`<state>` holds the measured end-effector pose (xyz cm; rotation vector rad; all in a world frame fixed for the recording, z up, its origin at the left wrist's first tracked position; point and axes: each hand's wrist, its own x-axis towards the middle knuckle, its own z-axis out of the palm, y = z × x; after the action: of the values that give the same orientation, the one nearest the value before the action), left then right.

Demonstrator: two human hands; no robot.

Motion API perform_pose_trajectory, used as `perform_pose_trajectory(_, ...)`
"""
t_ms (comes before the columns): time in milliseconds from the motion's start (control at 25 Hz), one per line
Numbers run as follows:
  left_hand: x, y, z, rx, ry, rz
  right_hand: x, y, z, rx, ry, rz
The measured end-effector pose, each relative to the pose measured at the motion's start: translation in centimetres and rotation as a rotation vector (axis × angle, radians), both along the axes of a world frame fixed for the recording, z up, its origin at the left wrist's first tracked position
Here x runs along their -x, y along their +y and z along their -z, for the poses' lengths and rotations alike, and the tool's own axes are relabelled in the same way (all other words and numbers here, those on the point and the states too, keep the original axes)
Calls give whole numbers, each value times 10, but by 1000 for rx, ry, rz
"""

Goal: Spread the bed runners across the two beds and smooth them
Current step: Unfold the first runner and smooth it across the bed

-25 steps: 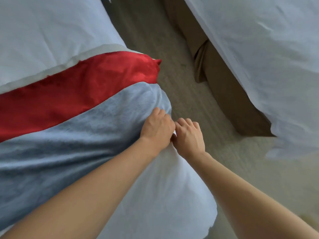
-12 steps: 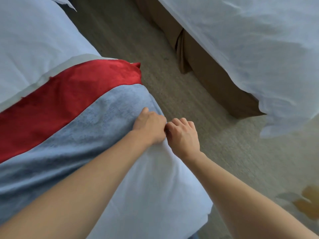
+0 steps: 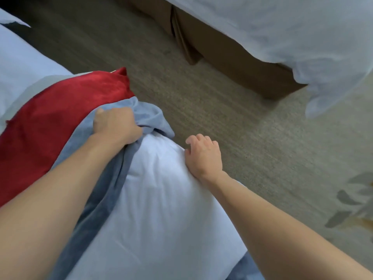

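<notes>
- Left hand (image 3: 116,124): forearm reaches in from the lower left, knuckles up, fingers curled tight round a bunched fold of the grey-blue runner (image 3: 145,120) at the corner of the near bed (image 3: 161,199).
- Right hand (image 3: 203,156): forearm enters from the lower right; the hand sits at the bed's edge on the white sheet, fingers bent and lightly curled. Whether they pinch the sheet cannot be told.
- Grey-blue runner: lies across the near bed, gathered and rucked under the left hand, its edge drooping over the corner; a darker band of it runs down beside the left forearm.
- Red runner (image 3: 60,122): lies just beyond the grey-blue one, touching it, its end at the bed's edge.
- Second bed (image 3: 282,33): upper right, white cover hanging over a brown base, well apart across the carpet (image 3: 201,98).
</notes>
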<state>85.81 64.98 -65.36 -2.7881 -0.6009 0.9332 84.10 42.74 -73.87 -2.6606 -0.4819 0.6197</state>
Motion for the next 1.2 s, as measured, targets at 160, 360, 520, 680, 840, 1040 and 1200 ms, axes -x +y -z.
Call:
perform_pose_trajectory(160, -13, -26, 40, 33, -52, 577, -6, -2, 3, -41, 1, 29)
perform_pose_trajectory(360, -27, -57, 78, -119, 134, 864, -11, -11, 15, -52, 17, 46)
perform_pose_trajectory(520, -57, -62, 88, -128, 270, 793, -11, -15, 26, -60, -17, 57)
perform_pose_trajectory(680, -91, -45, 74, 357, 158, 20, -10, -22, 27, -35, -29, 98)
perform_pose_trajectory(840, -83, -58, 70, 246, 215, 191, -20, -24, 20, -26, -28, 94)
perform_pose_trajectory(1040, -76, -64, 78, 319, 180, 77, -25, -24, 29, 26, 81, 72)
perform_pose_trajectory(1200, -81, -48, 72, 500, 118, -183, -21, -7, 42, 57, 213, 112)
